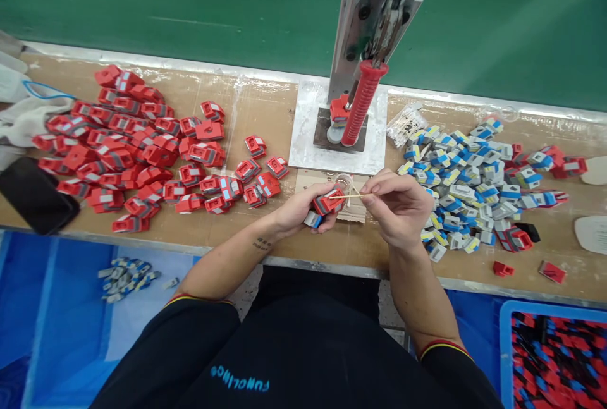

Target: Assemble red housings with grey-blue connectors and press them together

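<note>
Left hand (301, 208): fingers clamped on a red-and-grey block (327, 203), held over the tabletop (265, 241) before a lever press (364, 102); small blue-and-white block (313, 219) in the same grip. Right hand (402, 210): fingers pinched together on a thin stick (355, 196), its far end at the red-and-grey block. Red pile (121, 153) leftward; blue-white-yellow pile (462, 191) rightward, cotton swabs (406, 126) beside it.

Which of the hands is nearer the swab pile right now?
Right. The right hand is just on the person's side of the swab pile, holding a thin stick; the left hand is farther off to its left, holding a red part.
</note>
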Demonstrator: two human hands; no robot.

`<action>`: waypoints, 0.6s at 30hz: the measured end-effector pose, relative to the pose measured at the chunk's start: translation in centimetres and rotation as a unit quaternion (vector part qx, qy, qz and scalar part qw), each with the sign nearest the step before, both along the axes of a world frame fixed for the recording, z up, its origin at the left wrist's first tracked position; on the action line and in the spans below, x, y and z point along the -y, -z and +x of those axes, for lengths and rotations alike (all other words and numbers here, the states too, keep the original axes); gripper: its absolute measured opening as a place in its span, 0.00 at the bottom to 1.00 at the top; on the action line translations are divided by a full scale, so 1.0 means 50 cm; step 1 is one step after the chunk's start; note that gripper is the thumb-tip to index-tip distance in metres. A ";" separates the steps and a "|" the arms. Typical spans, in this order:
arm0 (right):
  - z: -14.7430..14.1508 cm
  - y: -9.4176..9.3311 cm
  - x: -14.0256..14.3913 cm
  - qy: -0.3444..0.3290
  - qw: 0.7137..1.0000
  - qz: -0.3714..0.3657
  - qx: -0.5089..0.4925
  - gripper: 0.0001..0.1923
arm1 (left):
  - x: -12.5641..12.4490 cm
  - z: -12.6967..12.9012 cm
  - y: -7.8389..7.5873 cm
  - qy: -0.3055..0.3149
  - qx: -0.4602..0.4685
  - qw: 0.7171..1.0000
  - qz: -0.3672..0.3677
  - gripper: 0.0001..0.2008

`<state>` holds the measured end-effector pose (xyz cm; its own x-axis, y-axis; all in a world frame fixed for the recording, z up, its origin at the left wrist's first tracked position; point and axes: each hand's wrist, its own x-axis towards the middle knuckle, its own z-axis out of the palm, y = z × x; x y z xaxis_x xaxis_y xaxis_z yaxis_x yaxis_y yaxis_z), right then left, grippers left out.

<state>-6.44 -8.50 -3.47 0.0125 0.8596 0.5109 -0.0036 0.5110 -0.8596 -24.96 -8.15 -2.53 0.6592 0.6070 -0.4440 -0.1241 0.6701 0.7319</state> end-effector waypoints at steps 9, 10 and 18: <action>0.011 0.001 -0.006 0.030 0.999 0.039 0.023 0.05 | 0.000 -0.003 0.006 -0.007 -0.003 1.000 -0.005 0.26; 0.010 0.002 -0.006 0.031 0.998 0.044 0.024 0.05 | 0.000 -0.003 0.006 -0.009 -0.006 1.000 -0.004 0.26; 0.048 -0.006 -0.010 0.060 0.997 0.037 0.011 0.07 | -0.009 -0.012 -0.007 -0.046 -0.004 0.999 0.011 0.25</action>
<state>-4.04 -7.98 -3.20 0.1008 0.8121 0.5748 0.0806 0.5692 -0.8183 -25.55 -7.69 -2.20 0.5972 0.6743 -0.4344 -0.1788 0.6399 0.7474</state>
